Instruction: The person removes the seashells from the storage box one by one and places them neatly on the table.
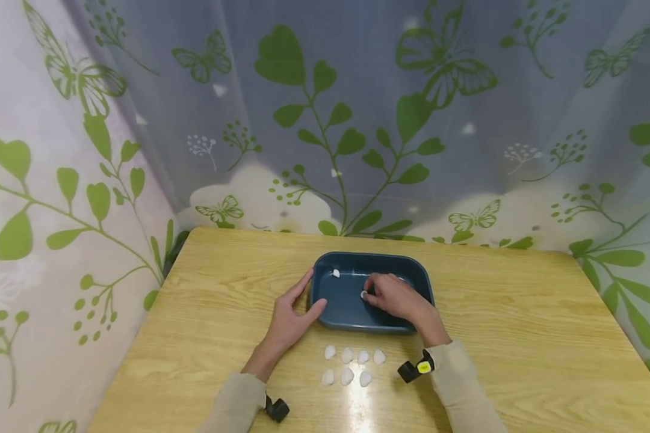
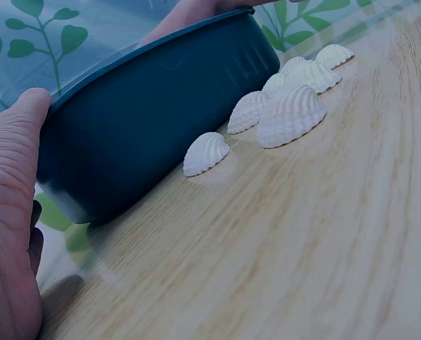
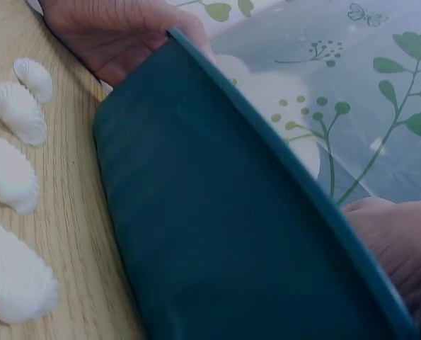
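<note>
A dark blue rectangular tray point(image 1: 374, 329) sits on the table. My left hand point(image 1: 288, 319) rests against its left end, fingers extended along the outside and thumb at the front corner of the rim; the left wrist view shows that thumb point(image 2: 32, 106) on the rim. Inside the tray, my right hand point(image 1: 395, 296) pinches a small white seashell point(image 1: 364, 294) between thumb and fingertips. Another seashell point(image 1: 336, 273) lies near the tray's back left corner. In the right wrist view the tray wall point(image 3: 196, 191) hides most of the right hand point(image 3: 398, 237).
Several ribbed white seashells point(image 1: 347, 376) lie in two rows on the wooden table point(image 1: 222, 282), in front of the tray. A curtain point(image 1: 357, 120) with green leaves and butterflies hangs behind the table and along its left side.
</note>
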Tool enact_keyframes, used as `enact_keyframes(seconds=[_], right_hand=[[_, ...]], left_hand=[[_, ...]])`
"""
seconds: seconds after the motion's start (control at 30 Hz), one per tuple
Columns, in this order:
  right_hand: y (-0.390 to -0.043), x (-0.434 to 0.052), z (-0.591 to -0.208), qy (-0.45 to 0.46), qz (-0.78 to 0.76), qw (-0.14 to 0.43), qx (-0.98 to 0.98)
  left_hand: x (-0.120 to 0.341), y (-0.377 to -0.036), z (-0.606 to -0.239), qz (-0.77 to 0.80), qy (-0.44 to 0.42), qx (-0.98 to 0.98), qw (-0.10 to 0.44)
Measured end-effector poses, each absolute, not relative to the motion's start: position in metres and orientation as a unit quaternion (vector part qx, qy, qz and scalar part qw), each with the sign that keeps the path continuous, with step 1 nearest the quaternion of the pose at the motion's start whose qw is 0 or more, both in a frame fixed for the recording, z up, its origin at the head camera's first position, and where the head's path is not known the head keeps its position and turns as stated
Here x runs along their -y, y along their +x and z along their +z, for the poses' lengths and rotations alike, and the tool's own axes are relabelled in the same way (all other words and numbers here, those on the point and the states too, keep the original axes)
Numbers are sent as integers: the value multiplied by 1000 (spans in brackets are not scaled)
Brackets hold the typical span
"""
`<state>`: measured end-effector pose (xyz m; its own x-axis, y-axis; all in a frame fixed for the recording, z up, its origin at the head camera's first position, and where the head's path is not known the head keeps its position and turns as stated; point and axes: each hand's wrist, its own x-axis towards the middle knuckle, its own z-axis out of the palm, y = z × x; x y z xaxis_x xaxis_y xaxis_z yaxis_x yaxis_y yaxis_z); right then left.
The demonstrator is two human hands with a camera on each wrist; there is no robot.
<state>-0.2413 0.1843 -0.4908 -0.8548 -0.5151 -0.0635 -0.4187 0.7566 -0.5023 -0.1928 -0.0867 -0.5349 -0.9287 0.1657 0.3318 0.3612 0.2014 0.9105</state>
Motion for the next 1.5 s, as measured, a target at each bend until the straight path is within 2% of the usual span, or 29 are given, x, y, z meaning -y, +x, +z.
enact_keyframes(seconds=[0.13,0.4,0.7,1.07,1.3,1.5], right_hand=[[-236,-182,-487,-255,-249,100,-929],[-223,-189,-476,-269,-251,79,-926],[-203,-201,-461,-280,-262,54,-922],[-174,-208,-450,-289,-280,41,-914],[-152,-220,-446,-259,-284,40,-922],[-131,-228,-449,-245,-287,44,-925]], left_hand=[[89,-201,-558,-604,-169,775,84],[86,-204,-556,-610,-185,764,99],[85,-204,-554,-612,-173,766,88],[85,-187,-522,-617,-183,759,100],[84,-187,-522,-608,-183,766,103],[83,-198,-545,-609,-174,766,105]])
